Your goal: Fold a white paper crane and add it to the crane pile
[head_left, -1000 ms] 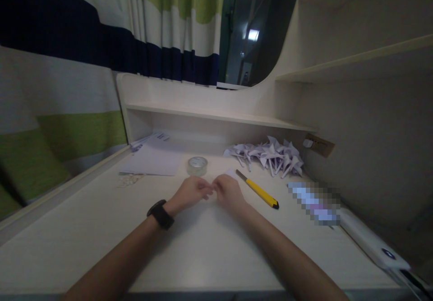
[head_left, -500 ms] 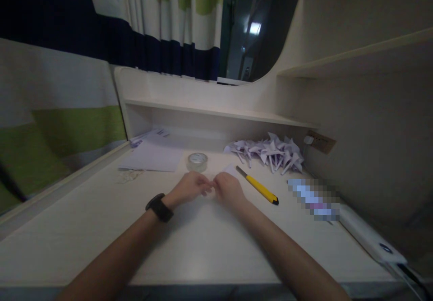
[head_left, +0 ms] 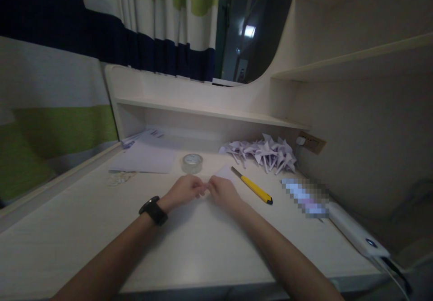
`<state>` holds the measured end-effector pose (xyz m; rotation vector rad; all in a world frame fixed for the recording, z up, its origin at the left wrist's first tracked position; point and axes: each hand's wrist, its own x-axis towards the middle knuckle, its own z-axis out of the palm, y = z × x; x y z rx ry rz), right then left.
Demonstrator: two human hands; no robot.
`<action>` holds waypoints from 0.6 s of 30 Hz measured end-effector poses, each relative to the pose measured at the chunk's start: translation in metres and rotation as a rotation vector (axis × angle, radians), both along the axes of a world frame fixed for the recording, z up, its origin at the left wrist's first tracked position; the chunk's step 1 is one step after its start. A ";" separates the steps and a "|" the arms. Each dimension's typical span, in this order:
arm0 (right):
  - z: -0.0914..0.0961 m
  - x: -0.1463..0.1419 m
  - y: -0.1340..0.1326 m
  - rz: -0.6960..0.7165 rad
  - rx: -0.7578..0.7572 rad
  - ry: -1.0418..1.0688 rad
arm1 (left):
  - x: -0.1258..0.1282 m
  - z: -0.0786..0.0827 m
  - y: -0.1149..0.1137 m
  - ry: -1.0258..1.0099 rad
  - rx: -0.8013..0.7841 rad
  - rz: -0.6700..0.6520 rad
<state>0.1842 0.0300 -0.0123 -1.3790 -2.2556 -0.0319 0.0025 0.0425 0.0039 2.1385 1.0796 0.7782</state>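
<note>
The left hand (head_left: 182,191) and right hand (head_left: 222,192) meet fingertip to fingertip low over the table (head_left: 189,247), pinched together on a small white paper piece (head_left: 226,171) whose far corner shows beyond the right hand; a roll of clear tape (head_left: 192,163) sits just beyond; a yellow utility knife (head_left: 252,185) lies right; folded paper shapes (head_left: 260,152) are heaped farther right; paper sheets (head_left: 144,156) lie far left

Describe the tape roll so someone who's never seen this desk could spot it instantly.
Start at the pale desk below the low shelf, then find the person's two hands meeting mid-desk. Just beyond the left hand lies the roll of clear tape, flat on the desk beside the sheets of white paper. It is the only round, see-through ring; the utility knife nearby is long and yellow.
</note>
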 end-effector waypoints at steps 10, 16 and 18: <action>-0.001 0.000 -0.002 -0.007 -0.034 -0.092 | -0.002 -0.005 0.003 0.075 0.019 -0.081; 0.016 0.010 0.002 0.020 -0.100 -0.072 | -0.001 -0.007 0.005 0.219 0.085 -0.048; 0.027 0.028 0.004 -0.035 -0.074 -0.025 | 0.001 -0.007 0.002 0.241 0.078 -0.075</action>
